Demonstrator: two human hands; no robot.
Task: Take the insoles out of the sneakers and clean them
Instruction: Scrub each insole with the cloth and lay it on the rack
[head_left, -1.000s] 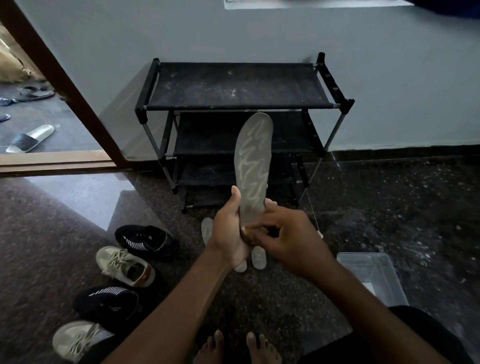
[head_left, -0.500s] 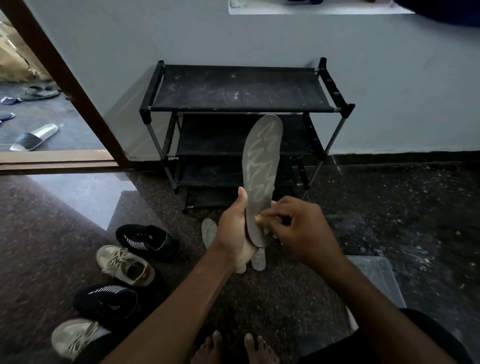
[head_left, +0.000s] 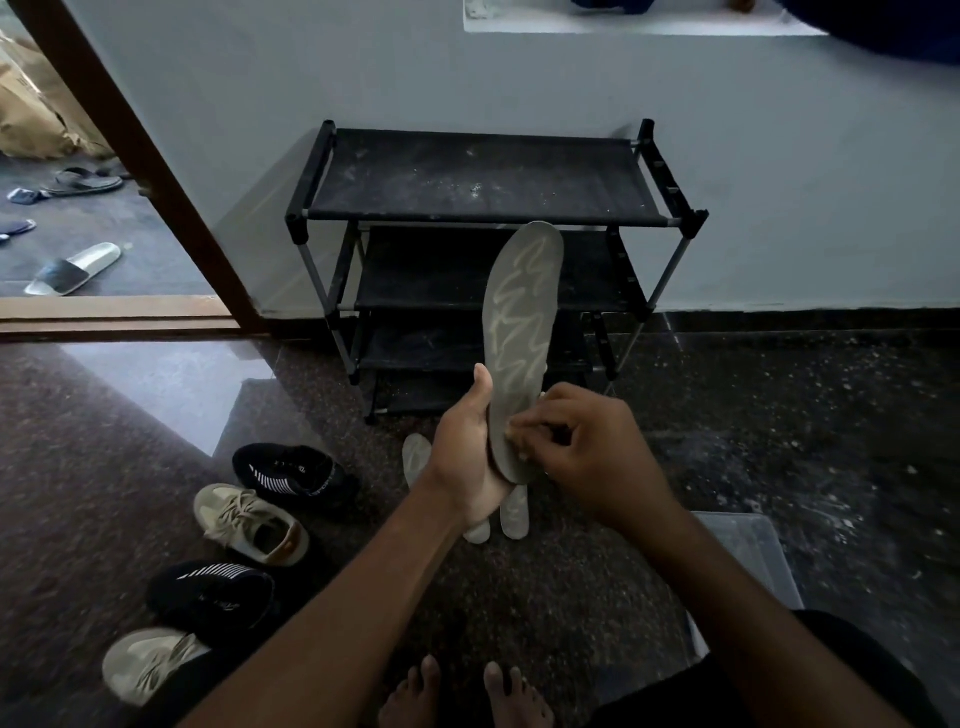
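The dark polished floor (head_left: 104, 467) carries everything, and the one black shoe rack (head_left: 483, 179) stands against the wall just as it did a second ago. One clear plastic box (head_left: 748, 551) lies on the floor in front of the rack and to its right, partly behind your right forearm. Four sneakers stand in a row from the rack's front left corner back toward you: a black sneaker (head_left: 291, 475), a beige sneaker (head_left: 249, 525), a second black sneaker (head_left: 213, 597) and a second beige sneaker (head_left: 150, 665). You have three insoles out. The grey insole (head_left: 522, 332) with the pale zigzag is held upright in front of the rack, as before, its toe end just under the top rail. A second insole (head_left: 417, 457) and a third insole (head_left: 515, 512) lie flat on the floor just in front of the rack, partly hidden by your left hand (head_left: 467, 457). That hand still grips the upright insole's heel end, thumb along its left edge. Your right hand (head_left: 587, 457) has its fingers (head_left: 514, 432) bent, tips on the insole's face near the heel. A second ago they covered the heel end, which now shows below them. I cannot tell whether they pinch anything.
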